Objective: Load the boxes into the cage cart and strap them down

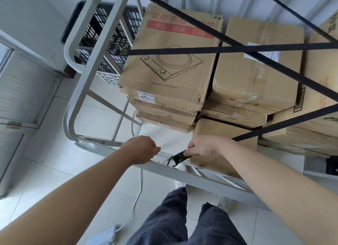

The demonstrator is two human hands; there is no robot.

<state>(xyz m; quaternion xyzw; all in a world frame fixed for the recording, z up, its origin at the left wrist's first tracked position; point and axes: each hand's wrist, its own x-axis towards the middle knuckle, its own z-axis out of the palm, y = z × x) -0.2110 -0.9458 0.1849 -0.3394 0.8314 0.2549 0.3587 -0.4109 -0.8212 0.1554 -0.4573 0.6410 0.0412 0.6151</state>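
In the lower centre of the frame, the right hand (201,148) pinches the stitched end of a black strap (285,123), whose hook (172,162) sits at the grey lower rail (204,178) of the cage cart (95,49). The left hand (141,149) is curled just beside the rail; whether it grips anything cannot be told. Stacked cardboard boxes (170,65) fill the cart across the upper frame, with two more straps (228,48) crossing over them.

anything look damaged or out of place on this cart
Yes. The top box with the cooktop drawing is crushed and torn at its near right corner, and its far right corner is ragged. Nothing else stands out.
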